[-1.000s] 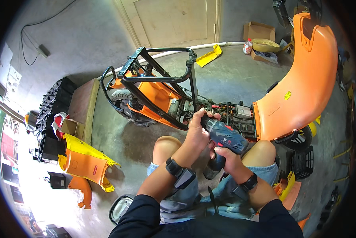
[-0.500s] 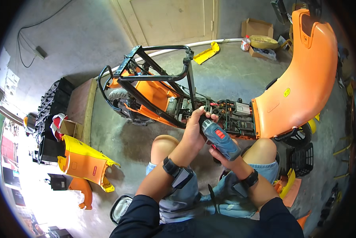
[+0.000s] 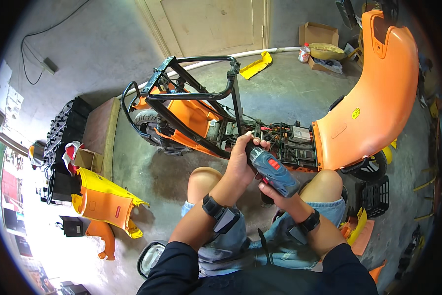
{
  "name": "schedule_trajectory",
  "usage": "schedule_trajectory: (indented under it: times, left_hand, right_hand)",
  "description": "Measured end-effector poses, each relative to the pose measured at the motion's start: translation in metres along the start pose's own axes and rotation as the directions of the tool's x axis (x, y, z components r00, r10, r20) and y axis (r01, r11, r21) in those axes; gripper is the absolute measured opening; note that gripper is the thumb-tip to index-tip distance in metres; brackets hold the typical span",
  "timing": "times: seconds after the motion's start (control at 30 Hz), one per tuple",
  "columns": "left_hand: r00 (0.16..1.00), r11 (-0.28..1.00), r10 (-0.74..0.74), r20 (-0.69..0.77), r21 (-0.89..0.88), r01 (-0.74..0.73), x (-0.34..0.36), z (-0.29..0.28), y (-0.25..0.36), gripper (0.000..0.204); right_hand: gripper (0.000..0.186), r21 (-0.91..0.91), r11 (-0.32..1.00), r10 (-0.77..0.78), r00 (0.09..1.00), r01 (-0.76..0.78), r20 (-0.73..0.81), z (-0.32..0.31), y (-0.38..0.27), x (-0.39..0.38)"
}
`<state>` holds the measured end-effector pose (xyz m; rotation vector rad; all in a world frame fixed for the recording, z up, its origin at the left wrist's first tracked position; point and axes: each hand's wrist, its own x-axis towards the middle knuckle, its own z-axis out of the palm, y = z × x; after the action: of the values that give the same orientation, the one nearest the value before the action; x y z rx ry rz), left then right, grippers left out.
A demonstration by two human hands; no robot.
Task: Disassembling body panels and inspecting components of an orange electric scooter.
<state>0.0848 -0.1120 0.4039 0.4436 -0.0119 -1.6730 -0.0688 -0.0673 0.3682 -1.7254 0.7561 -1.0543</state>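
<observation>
A blue-grey cordless drill (image 3: 274,171) with a red switch is held between my two hands, over my lap and in front of the scooter frame. My left hand (image 3: 240,161) closes around its chuck end, fingertips showing beyond the tool. At the other end my right hand (image 3: 283,198) grips the drill from below, its thumb along the near side and most fingers hidden. Just beyond the hands stands the stripped scooter, with a black tube frame (image 3: 196,93), exposed wiring and electrical parts (image 3: 292,140), and a large orange front body panel (image 3: 366,115).
To the left lie a yellow-and-orange panel (image 3: 107,199), an orange curved part (image 3: 102,237) and black cases (image 3: 66,132). A black plastic crate (image 3: 376,197) sits at right. Near the wall are a yellow piece (image 3: 256,66), a bottle (image 3: 304,52) and an open carton (image 3: 319,35).
The drill has tilted very slightly in my hands. Both hands keep their grip and place, and the scooter and floor items have not moved.
</observation>
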Motion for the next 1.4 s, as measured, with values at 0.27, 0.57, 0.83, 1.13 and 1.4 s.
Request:
schedule_trajectory:
  times: [0.27, 0.57, 0.83, 1.13, 1.4]
  left_hand:
    - [1.0, 1.0, -0.002, 0.007, 0.001, 0.002, -0.0032, 0.005, 0.0004, 0.017]
    - [0.999, 1.0, -0.026, -0.019, 0.016, 0.026, -0.0054, 0.0073, 0.0011, 0.016]
    - [1.0, 1.0, -0.02, -0.007, 0.02, 0.02, -0.0023, 0.0015, 0.0012, 0.017]
    - [0.999, 0.999, -0.033, 0.001, 0.036, 0.033, -0.0008, 0.0002, 0.0028, 0.018]
    - [1.0, 0.999, -0.03, 0.0, 0.04, 0.03, -0.0016, 0.0015, 0.0031, 0.019]
  right_hand:
    - [0.024, 0.01, 1.0, -0.014, 0.999, 0.014, -0.046, -0.0004, -0.002, 0.0005]
    - [0.025, -0.006, 1.0, -0.014, 1.0, 0.014, 0.014, -0.0063, -0.0072, 0.0026]
    - [0.024, -0.072, 0.995, -0.074, 0.997, 0.074, -0.002, -0.0047, -0.002, 0.0036]
    - [0.023, -0.115, 0.983, -0.143, 0.99, 0.141, -0.01, -0.004, -0.0009, 0.0054]
    - [0.022, -0.084, 0.99, -0.116, 0.993, 0.114, -0.025, -0.0023, 0.0007, 0.004]
